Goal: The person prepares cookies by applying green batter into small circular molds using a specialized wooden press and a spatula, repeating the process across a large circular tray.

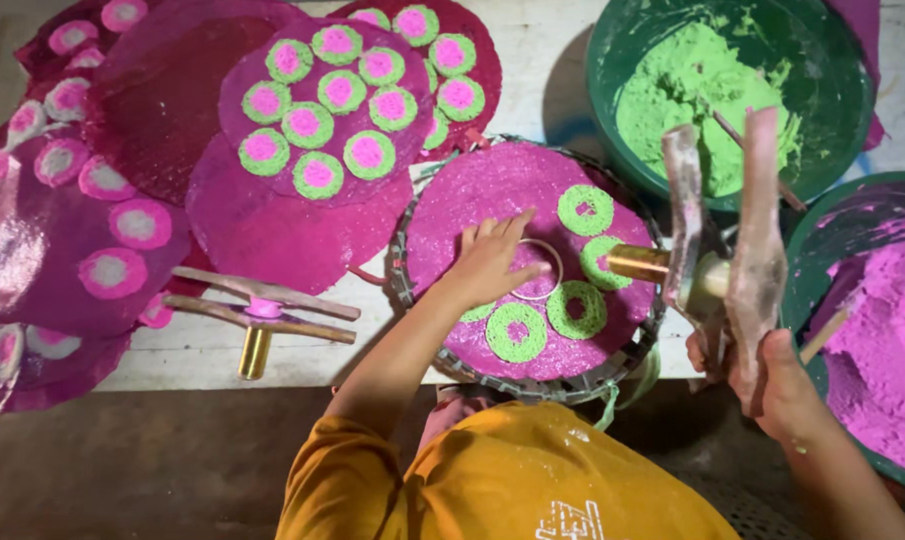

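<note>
Your left hand [492,262] is lying on the pink disc [492,185], with green rings [572,290] crowding its right side. Your right hand [772,385] is holding the press [717,235] upright between the green bowl [612,60] and pink bowl [822,240], blocking that gap. Bare table [212,345] is lying open around the spare press [257,310].

Two bowls of powder, green [612,90] and pink [822,215], two wooden-handled presses [257,310] [717,250], five green rings [584,208] on round sheet [492,185]
</note>
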